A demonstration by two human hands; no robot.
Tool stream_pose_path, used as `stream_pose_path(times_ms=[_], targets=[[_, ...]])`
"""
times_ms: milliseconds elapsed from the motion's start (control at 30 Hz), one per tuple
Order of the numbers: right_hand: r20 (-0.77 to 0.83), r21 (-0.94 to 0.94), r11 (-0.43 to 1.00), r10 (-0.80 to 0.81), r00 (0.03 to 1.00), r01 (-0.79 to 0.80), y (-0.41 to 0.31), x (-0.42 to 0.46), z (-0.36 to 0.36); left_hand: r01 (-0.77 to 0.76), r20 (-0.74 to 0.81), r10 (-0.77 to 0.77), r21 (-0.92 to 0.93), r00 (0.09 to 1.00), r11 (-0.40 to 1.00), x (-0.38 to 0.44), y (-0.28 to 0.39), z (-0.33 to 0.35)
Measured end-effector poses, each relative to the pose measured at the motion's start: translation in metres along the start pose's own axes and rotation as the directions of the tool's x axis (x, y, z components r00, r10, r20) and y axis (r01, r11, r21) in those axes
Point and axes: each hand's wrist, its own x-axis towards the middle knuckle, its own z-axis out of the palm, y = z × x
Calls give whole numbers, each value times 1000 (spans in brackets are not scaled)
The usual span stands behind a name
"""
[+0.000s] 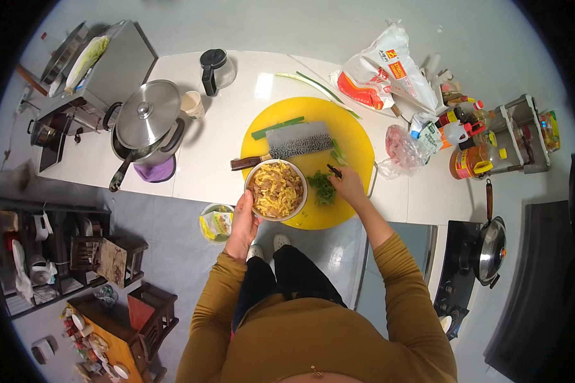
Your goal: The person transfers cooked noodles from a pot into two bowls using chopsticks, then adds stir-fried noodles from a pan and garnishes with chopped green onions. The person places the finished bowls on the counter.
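My left hand [243, 224] grips the side of a white bowl [306, 191] above the near left edge of a round yellow cutting board [357, 139]. Yellow strips that look like egg and brown pieces, possibly meat, fill the bowl [276, 189]. Between the fingers of my right hand [350, 185] is a dark, thin utensil [334, 170], probably chopsticks, mostly hidden. Just beside it lies a pile of chopped green herbs [322, 188]. A cleaver [299, 140] with a wooden handle lies flat behind the bowl. Scallion lengths [277, 128] and short pieces [338, 153] flank its blade.
At left on the counter stand a lidded steel pot [146, 117], a paper cup [192, 105] and a glass jug [219, 72]. Scallions [311, 88], a plastic sack [388, 72] and several bottles [474, 160] line the back and right. A lidded wok [491, 251] sits on the stove.
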Motion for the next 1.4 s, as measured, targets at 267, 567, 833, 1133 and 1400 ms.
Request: stream_pose_path(times_ms=[267, 567, 833, 1133, 1400], targets=[[208, -108, 990, 108, 972, -87, -19, 9, -7, 91, -125, -81, 76, 989, 993, 7, 10, 7], [72, 99, 976, 187, 980, -194, -2, 12, 16, 161, -231, -115, 192, 966, 968, 7, 20, 5], [127, 502, 788, 340, 932, -356, 7, 7, -23, 48, -266, 19, 241, 964, 969, -28, 50, -2], [22, 419, 852, 337, 941, -315, 18, -4, -22, -100, -332, 171, 220, 928, 970, -85, 62, -71], [197, 643, 687, 279, 940, -339, -79, -17, -65, -80, -390, 159, 211, 907, 974, -125, 57, -121]])
